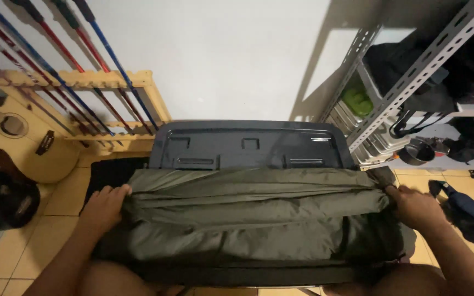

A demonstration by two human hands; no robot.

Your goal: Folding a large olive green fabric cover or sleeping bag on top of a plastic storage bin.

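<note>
A long olive-green fabric bundle point(253, 214) lies across a dark box in front of me, rolled and creased lengthwise. My left hand point(103, 205) grips its left end, fingers curled over the cloth. My right hand point(415, 206) grips the right end the same way. Behind the bundle the box's dark grey plastic lid point(248, 145) stands open, leaning against the white wall. A black edge of the box point(248, 272) shows below the fabric, close to my knees.
A wooden rack point(105, 82) holding red and blue poles stands at the left with an acoustic guitar point(23, 137). A grey metal shelf unit point(407, 82) with bags, metal cases and a pot is at the right. A dark bag point(473, 214) lies on the tiled floor.
</note>
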